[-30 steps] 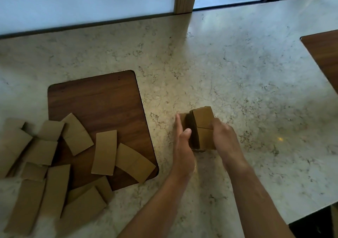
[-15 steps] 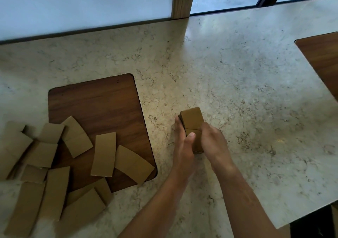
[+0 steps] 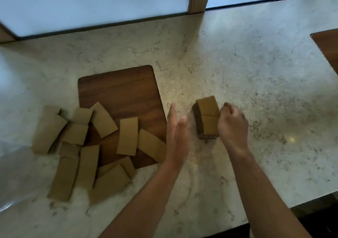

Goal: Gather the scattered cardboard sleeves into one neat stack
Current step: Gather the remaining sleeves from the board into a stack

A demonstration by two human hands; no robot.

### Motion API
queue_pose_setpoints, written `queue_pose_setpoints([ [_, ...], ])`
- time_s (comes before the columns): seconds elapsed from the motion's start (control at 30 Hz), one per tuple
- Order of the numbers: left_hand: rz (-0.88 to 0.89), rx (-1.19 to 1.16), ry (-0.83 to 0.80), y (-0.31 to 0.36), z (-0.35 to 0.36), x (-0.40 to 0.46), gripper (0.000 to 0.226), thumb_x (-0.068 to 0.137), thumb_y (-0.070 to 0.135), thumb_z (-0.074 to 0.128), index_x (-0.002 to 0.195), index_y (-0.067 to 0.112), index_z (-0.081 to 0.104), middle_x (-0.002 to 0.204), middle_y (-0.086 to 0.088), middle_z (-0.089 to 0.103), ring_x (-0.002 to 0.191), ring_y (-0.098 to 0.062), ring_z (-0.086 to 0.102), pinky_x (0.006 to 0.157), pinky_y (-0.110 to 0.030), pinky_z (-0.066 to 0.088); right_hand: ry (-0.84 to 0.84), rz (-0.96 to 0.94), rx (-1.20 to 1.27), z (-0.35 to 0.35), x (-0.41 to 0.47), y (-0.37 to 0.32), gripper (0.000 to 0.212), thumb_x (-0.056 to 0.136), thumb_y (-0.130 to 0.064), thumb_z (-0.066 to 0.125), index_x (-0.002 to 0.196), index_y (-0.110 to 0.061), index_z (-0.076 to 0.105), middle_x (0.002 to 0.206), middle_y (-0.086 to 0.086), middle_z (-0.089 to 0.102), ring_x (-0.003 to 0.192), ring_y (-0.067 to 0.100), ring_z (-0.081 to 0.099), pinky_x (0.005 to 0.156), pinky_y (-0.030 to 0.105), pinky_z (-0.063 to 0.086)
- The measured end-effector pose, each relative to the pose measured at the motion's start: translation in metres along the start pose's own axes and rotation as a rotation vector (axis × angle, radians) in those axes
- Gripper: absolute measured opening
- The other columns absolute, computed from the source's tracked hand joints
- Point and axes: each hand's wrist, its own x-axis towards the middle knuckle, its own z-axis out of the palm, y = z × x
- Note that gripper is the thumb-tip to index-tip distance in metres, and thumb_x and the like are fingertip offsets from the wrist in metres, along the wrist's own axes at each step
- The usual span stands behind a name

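Observation:
A stack of brown cardboard sleeves [image 3: 207,117] stands on the marble counter, right of the wooden board. My right hand [image 3: 232,126] rests against the stack's right side with fingers curled. My left hand [image 3: 176,135] is held flat and open a short way left of the stack, not touching it. Several loose cardboard sleeves [image 3: 128,136] lie scattered flat at the left, some on the board and some on the counter, partly overlapping.
A dark wooden board [image 3: 120,89] lies on the marble counter [image 3: 256,84]. A second wooden board [image 3: 327,47] shows at the right edge. A wall and window frame run along the back. The counter's front edge is at the lower right.
My left hand has come off the stack and moved left, fingers straight. My right hand stays at the stack's right side. The view has shifted so that everything sits further right.

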Motion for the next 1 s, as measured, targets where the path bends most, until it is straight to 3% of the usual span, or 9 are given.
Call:
queue_pose_setpoints([
  [0.1, 0.002, 0.062, 0.08, 0.009, -0.03, 0.003, 0.074, 0.095, 0.05, 0.042, 0.163, 0.022, 0.033, 0.167, 0.001, 0.04, 0.149, -0.01, 0.039, 0.117, -0.025, 0.035, 0.058, -0.14, -0.018, 0.013, -0.011, -0.016, 0.043, 0.099, -0.03, 0.044, 0.135, -0.013, 0.06, 0.135, 0.006, 0.061, 0.121, 0.022, 0.057, 0.103, 0.042, 0.048],
  [0.27, 0.022, 0.173, 0.137, 0.025, -0.076, -0.003, 0.06, 0.096, 0.047, 0.044, 0.15, 0.022, 0.048, 0.133, 0.002, 0.062, 0.114, -0.011, 0.061, 0.085, -0.018, 0.045, -0.046, -0.283, -0.13, 0.045, -0.042, -0.03, 0.037, 0.095, -0.027, 0.052, 0.126, -0.011, 0.065, 0.124, 0.005, 0.064, 0.11, 0.018, 0.059, 0.088, 0.025, 0.043],
  [0.37, -0.006, 0.222, 0.161, 0.03, -0.099, -0.008, 0.034, 0.098, 0.04, 0.051, 0.128, 0.028, 0.06, 0.102, 0.013, 0.066, 0.079, -0.004, 0.061, 0.065, -0.024, 0.045, -0.135, -0.328, -0.193, 0.063, -0.062, -0.032, 0.037, 0.095, -0.021, 0.054, 0.129, -0.008, 0.063, 0.13, 0.01, 0.062, 0.12, 0.023, 0.057, 0.094, 0.026, 0.039],
  [0.43, -0.024, 0.267, 0.185, 0.028, -0.116, -0.01, 0.012, 0.101, 0.027, 0.056, 0.11, 0.032, 0.063, 0.089, 0.015, 0.065, 0.067, 0.006, 0.06, 0.057, -0.018, 0.046, -0.192, -0.353, -0.256, 0.075, -0.074, -0.03, 0.034, 0.097, -0.022, 0.055, 0.128, -0.01, 0.064, 0.131, 0.009, 0.06, 0.122, 0.023, 0.056, 0.098, 0.028, 0.041],
  [0.5, -0.064, 0.308, 0.183, 0.026, -0.136, -0.015, 0.016, 0.101, 0.022, 0.056, 0.097, 0.035, 0.065, 0.08, 0.007, 0.066, 0.055, 0.005, 0.056, 0.049, -0.014, 0.043, -0.239, -0.373, -0.372, 0.088, -0.085, -0.024, 0.031, 0.098, -0.028, 0.056, 0.126, -0.016, 0.065, 0.128, 0.006, 0.058, 0.118, 0.022, 0.057, 0.094, 0.034, 0.048],
  [0.6, -0.158, 0.326, 0.153, 0.022, -0.16, -0.025, 0.016, 0.102, 0.025, 0.054, 0.096, 0.029, 0.068, 0.081, -0.004, 0.07, 0.065, -0.015, 0.061, 0.06, -0.037, 0.049, -0.297, -0.393, -0.659, 0.103, -0.096, -0.01, 0.035, 0.096, -0.041, 0.061, 0.127, -0.024, 0.062, 0.127, 0.002, 0.057, 0.111, 0.02, 0.056, 0.081, 0.031, 0.044],
  [0.67, -0.193, 0.341, 0.153, 0.015, -0.176, -0.032, 0.017, 0.102, 0.024, 0.053, 0.095, 0.027, 0.068, 0.084, -0.006, 0.071, 0.071, -0.023, 0.063, 0.066, -0.044, 0.053, -0.337, -0.412, -0.777, 0.112, -0.103, -0.001, 0.048, 0.091, -0.046, 0.068, 0.133, -0.025, 0.058, 0.131, 0.005, 0.054, 0.117, 0.023, 0.052, 0.089, 0.033, 0.044],
  [0.83, -0.298, 0.37, 0.19, 0.0, -0.202, -0.044, 0.018, 0.105, 0.028, 0.056, 0.092, 0.028, 0.068, 0.079, 0.001, 0.073, 0.059, -0.012, 0.063, 0.05, -0.025, 0.045, -0.336, -0.333, -0.687, 0.117, -0.106, 0.016, 0.062, 0.084, -0.049, 0.075, 0.136, -0.023, 0.054, 0.126, 0.008, 0.056, 0.114, 0.025, 0.053, 0.095, 0.037, 0.049],
  [1.0, -0.328, 0.297, 0.168, -0.001, -0.205, -0.043, 0.02, 0.106, 0.03, 0.057, 0.096, 0.02, 0.072, 0.076, -0.001, 0.072, 0.06, -0.013, 0.065, 0.046, -0.024, 0.05, -0.258, -0.257, -0.418, 0.11, -0.103, 0.014, 0.027, 0.101, -0.035, 0.058, 0.111, -0.013, 0.07, 0.108, 0.007, 0.066, 0.097, 0.02, 0.059, 0.081, 0.032, 0.049],
])
